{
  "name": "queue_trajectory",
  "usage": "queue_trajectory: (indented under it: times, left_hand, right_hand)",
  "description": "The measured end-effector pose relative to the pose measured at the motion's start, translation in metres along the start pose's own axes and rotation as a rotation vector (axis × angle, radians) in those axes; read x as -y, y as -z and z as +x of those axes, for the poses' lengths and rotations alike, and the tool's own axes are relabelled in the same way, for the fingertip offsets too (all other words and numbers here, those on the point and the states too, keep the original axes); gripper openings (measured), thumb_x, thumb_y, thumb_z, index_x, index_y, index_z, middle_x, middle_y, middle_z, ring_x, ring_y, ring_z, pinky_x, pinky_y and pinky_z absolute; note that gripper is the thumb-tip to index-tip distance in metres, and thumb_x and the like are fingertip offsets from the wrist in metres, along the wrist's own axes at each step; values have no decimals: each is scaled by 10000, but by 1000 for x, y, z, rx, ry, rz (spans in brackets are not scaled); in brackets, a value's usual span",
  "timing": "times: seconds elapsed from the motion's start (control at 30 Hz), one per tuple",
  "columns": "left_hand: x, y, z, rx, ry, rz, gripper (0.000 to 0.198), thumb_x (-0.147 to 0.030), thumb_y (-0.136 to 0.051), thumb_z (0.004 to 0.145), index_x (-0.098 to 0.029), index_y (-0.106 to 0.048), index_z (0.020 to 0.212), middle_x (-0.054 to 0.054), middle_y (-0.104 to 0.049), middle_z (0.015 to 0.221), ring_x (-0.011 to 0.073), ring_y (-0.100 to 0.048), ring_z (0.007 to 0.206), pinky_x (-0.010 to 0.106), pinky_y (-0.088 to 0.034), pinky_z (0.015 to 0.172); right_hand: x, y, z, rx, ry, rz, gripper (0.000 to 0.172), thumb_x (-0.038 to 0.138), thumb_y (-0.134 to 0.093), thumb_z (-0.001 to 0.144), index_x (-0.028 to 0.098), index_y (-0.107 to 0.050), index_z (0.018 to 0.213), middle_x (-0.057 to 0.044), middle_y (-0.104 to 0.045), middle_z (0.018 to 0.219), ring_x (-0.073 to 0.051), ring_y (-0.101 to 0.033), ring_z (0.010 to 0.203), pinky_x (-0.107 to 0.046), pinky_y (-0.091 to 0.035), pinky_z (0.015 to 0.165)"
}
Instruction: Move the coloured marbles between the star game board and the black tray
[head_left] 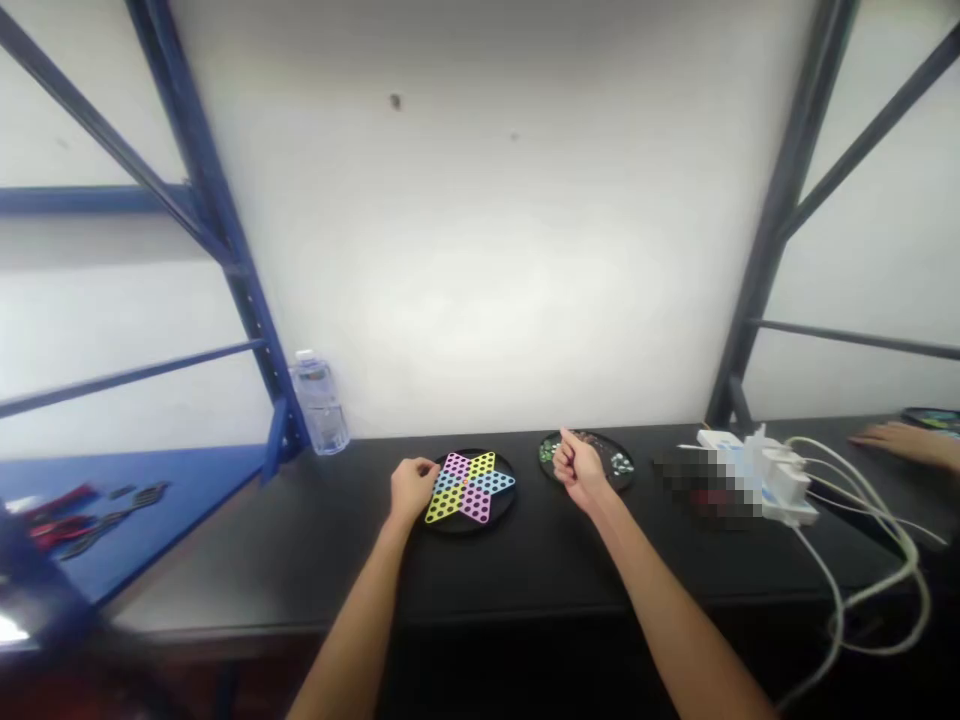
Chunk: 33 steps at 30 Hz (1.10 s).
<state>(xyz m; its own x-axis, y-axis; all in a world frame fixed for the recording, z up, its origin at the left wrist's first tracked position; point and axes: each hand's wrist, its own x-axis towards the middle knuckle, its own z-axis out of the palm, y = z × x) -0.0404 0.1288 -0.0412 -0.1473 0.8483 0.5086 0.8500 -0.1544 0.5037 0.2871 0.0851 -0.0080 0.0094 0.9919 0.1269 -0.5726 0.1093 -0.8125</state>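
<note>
My left hand [412,490] rests curled at the left side of a star-shaped Chinese checkers board [470,487], its fingers touching the board's pink and yellow points. The board, in pink, yellow, blue and green with black holes, lies on a round black tray [469,529]. My right hand [581,472] is closed, with fingertips pinched together, above a second round black plate [626,478]. Small green pieces [549,451] lie on that plate. Anything inside my right fingers is hidden.
The black table [525,570] runs across the view. A water bottle [319,408] stands at the back left, beside a blue shelf upright [259,300]. Right of the plate sit a white power strip [757,475] and tangled cables [885,530]. A co-worker's hand [892,440] lies at far right.
</note>
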Motion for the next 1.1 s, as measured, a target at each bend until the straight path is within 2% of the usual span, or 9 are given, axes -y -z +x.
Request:
queue_trajectory:
  times: [0.07, 0.13, 0.23, 0.33, 0.43, 0.67, 1.1]
  left_hand:
    - [0, -1, 1, 3, -6, -6, 223, -365, -582, 783, -205, -736, 804, 49, -702, 865, 187, -623, 828, 266, -452, 781]
    - [0, -2, 1, 5, -4, -10, 224, -363, -581, 782, -204, -737, 799, 51, -700, 859, 188, -621, 815, 268, -452, 772]
    - [0, -3, 0, 11, -1, -13, 223, -360, -584, 780, -200, -738, 799, 52, -697, 851, 189, -617, 810, 273, -449, 771]
    - [-2, -2, -1, 18, 9, -15, 216, -355, -590, 780, -199, -737, 806, 51, -697, 865, 186, -616, 829, 268, -447, 776]
    - [-3, -1, -2, 25, 14, -12, 215, -352, -586, 784, -199, -735, 807, 48, -698, 872, 183, -619, 835, 264, -446, 781]
    - [-3, -1, -2, 18, 2, 0, 226, -352, -577, 793, -191, -734, 811, 54, -700, 878, 184, -619, 844, 266, -446, 779]
    - [0, -3, -1, 14, 1, -1, 225, -361, -582, 787, -199, -737, 799, 54, -697, 869, 184, -615, 835, 268, -443, 791]
  right_hand:
    - [13, 19, 5, -120, 139, -290, 451, 514, -542, 828, 200, -347, 570, 51, -393, 499, -46, -207, 379, -203, -108, 375]
    - [26, 44, 9, -247, 296, -714, 483, 568, -485, 840, 195, -391, 547, 20, -423, 484, -76, -294, 418, -224, -183, 411]
    - [35, 83, 12, -274, 469, -1300, 536, 585, -409, 868, 188, -426, 509, -38, -518, 515, -124, -415, 510, -255, -272, 514]
    - [30, 108, 13, -201, 464, -1574, 553, 571, -353, 895, 191, -459, 507, -57, -562, 536, -149, -467, 535, -265, -286, 561]
    - [21, 115, 15, -178, 448, -1656, 566, 566, -306, 914, 194, -501, 534, -62, -586, 561, -160, -495, 550, -262, -288, 572]
    - [14, 107, 22, -143, 509, -1695, 571, 538, -279, 941, 186, -540, 574, -62, -610, 600, -153, -507, 570, -252, -280, 577]
    - [10, 108, 20, -102, 394, -1809, 529, 532, -351, 924, 204, -584, 580, -66, -634, 637, -169, -547, 616, -260, -252, 557]
